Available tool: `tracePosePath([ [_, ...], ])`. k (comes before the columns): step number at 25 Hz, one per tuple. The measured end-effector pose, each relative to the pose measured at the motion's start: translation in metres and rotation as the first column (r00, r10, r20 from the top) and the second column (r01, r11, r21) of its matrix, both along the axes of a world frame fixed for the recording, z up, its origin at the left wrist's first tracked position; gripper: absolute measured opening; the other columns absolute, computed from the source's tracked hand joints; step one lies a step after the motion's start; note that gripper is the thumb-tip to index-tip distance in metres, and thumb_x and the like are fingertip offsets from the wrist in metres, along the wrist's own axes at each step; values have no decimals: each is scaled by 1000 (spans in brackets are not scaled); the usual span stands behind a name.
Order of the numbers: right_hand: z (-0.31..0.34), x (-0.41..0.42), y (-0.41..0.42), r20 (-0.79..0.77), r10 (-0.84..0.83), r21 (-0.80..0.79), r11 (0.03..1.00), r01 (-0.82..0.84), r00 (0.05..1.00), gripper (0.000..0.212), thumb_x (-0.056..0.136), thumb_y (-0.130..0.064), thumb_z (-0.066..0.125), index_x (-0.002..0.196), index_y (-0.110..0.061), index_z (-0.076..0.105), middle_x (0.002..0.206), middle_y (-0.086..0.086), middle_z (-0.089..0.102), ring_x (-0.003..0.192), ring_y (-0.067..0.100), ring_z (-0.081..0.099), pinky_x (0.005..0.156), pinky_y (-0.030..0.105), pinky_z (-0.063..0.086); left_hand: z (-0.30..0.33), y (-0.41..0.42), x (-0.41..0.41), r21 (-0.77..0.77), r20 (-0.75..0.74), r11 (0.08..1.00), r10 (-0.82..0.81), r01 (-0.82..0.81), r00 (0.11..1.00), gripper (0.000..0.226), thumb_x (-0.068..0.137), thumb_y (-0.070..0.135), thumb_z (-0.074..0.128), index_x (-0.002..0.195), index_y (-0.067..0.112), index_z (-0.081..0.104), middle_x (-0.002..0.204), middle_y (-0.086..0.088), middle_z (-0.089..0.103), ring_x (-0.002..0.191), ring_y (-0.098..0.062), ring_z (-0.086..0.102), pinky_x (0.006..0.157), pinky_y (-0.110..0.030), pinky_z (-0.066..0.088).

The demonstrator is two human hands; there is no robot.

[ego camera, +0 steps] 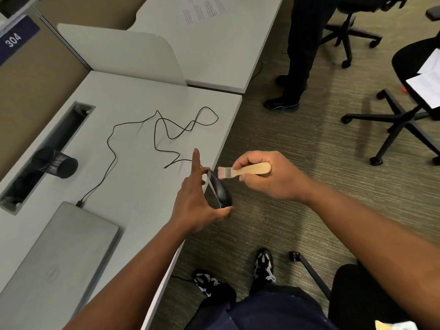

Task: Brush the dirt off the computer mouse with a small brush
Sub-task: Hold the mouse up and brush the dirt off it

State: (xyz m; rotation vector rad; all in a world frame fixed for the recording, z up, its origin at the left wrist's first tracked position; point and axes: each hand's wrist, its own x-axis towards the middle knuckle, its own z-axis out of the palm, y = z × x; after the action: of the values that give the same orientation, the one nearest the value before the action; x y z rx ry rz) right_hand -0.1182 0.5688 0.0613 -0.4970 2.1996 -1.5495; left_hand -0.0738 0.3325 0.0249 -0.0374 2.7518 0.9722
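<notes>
A black computer mouse point(221, 190) is held on its side just past the desk's right edge, over the carpet. My left hand point(196, 198) grips it between thumb and fingers, with the index finger pointing straight up. My right hand point(266, 176) grips the wooden handle of a small brush point(245, 171). The brush's pale bristles touch the front end of the mouse. The mouse's thin black cable point(166, 129) loops loosely across the grey desk point(133, 177).
A closed grey laptop point(57, 256) lies at the desk's near left, with a black mesh cup point(56, 163) on its side by the cable slot. A standing person's legs point(300, 55) and office chairs point(404, 103) occupy the carpet to the right.
</notes>
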Motion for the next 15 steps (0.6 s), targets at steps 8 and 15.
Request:
tracePosePath([
  [8,14,3,-3,65,235,147,959,-242,970,19,83,-4,66,88,-18,77,71,-5,69,57,1,54,53,19,41,-1,-2,-3,-95,-21,996,-4,2,1000,166,49,57,99,149,59,-33,150,3,54,126,-24,60,100,-52,56],
  [15,8,2,-9,-48,94,136,987,-86,994,22,86,-7,66,97,-22,78,75,-7,71,58,0,57,53,17,40,-1,0,-6,-153,-22,988,-24,20,999,166,50,61,97,145,59,-38,145,4,57,121,-23,61,98,-48,56],
])
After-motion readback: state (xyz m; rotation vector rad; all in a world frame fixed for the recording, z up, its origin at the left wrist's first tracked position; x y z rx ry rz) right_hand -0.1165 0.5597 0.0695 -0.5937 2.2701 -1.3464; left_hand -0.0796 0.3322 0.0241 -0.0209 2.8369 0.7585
